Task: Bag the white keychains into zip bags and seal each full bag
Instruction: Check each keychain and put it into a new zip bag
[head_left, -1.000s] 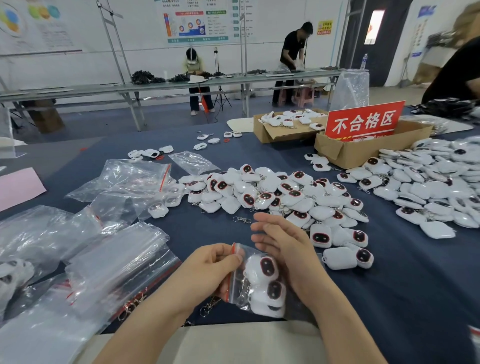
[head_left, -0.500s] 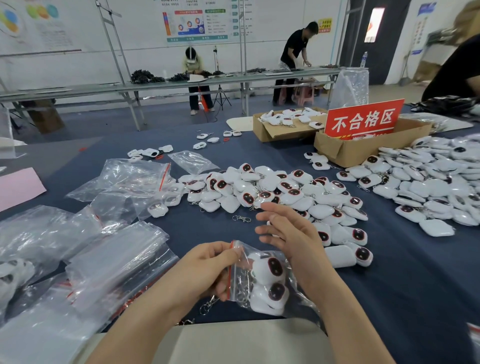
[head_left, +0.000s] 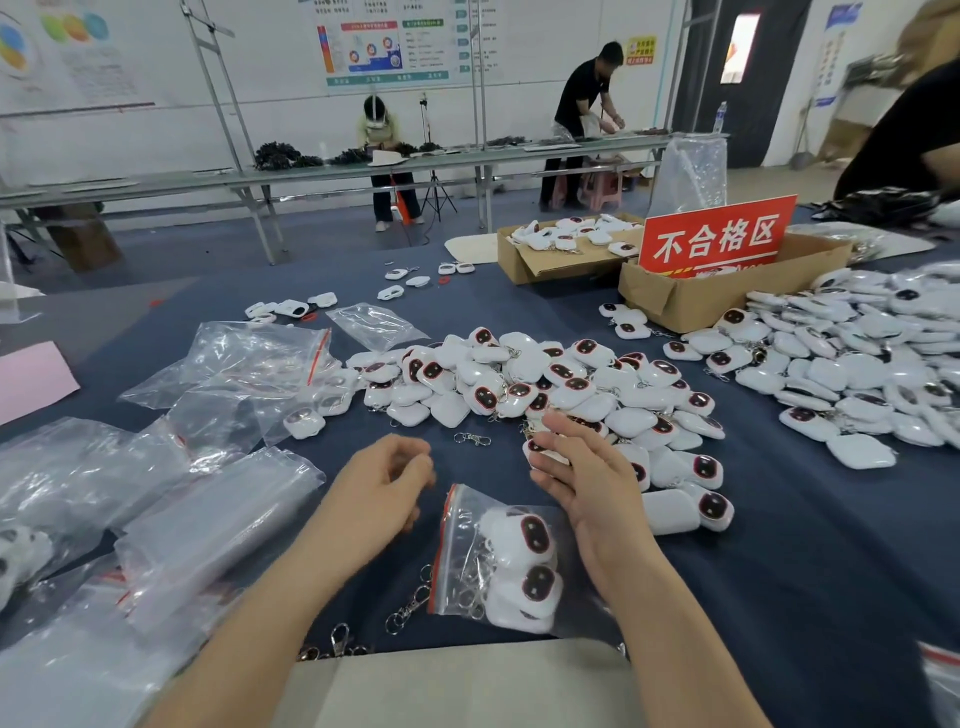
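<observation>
You're in a factory packing hall: long workbenches (head_left: 311, 174), heaped white keychains (head_left: 545, 384), cardboard boxes (head_left: 691, 306), a red reject-area sign (head_left: 717, 236).

Everything is lit brightly and evenly; only faint shadows are cast on the table (head_left: 779, 571). Glare is caught on the plastic bags (head_left: 218, 499). Lines are bowed and detail is smeared toward the edges.

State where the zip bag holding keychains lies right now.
In the head view, the zip bag lies on the blue table, bottom centre, between the left hand and right hand, nearer the person than the middle keychain pile.
</observation>
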